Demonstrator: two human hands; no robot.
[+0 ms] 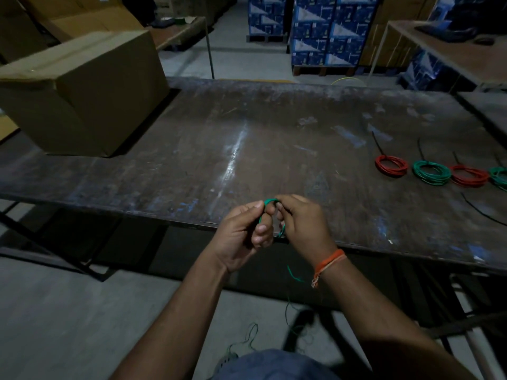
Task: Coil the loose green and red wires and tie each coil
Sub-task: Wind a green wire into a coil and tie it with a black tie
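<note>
Green wire point(270, 201) arched in a small loop between both hands just above the near edge of the bench point(247, 138), and its loose tail ran down past the edge to the floor point(68, 311). The left hand point(241, 234) was curled closed with thumb and fingers pinching one side of the loop; the right hand point(301, 223), with an orange thread point(327, 263) round its wrist, was likewise closed, its fingertips nipping the other side. Toward the right end of the bench four finished coils lay in a row: a red coil point(391, 165), a green coil point(431, 172) just beside it, a second red coil point(469, 175) and a second green one point(500, 176) cut off by the frame, with thin black ties sticking up from them. A spare black tie point(480, 212) lay nearer the front edge. At the far left corner stood a closed cardboard box point(82, 91), its contents hidden. Stacked blue cartons point(326, 31) stood on the floor beyond the bench.
</note>
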